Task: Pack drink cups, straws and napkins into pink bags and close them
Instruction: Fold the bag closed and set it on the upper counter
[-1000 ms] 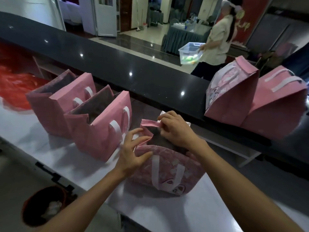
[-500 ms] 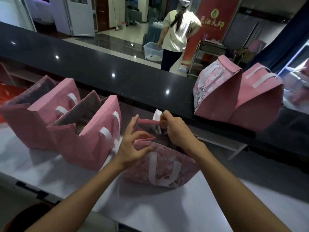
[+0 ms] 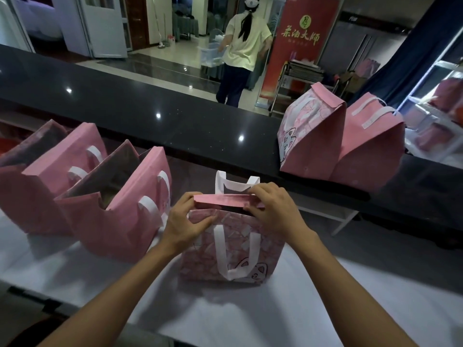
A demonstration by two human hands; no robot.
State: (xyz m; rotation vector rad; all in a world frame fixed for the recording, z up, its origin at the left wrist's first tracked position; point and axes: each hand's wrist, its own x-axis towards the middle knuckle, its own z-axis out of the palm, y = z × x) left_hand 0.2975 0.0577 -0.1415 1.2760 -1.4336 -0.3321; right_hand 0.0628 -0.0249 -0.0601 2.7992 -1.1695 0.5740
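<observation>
Left hand (image 3: 184, 221) and right hand (image 3: 274, 211) pinch pink bag's (image 3: 230, 249) folded top edge; red banner (image 3: 299, 46) reads 茶酒大师.

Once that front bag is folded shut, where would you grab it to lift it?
Probably by the white handle loop standing up behind the folded top of the front bag, reached from above. The left hand and right hand pinch the fold's two ends, leaving it free.

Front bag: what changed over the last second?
Both hands, left and right, brought the front bag's top edges together into a folded strip; its mouth was open before. Each hand pinches one end. Open bags and closed bags unchanged.
</observation>
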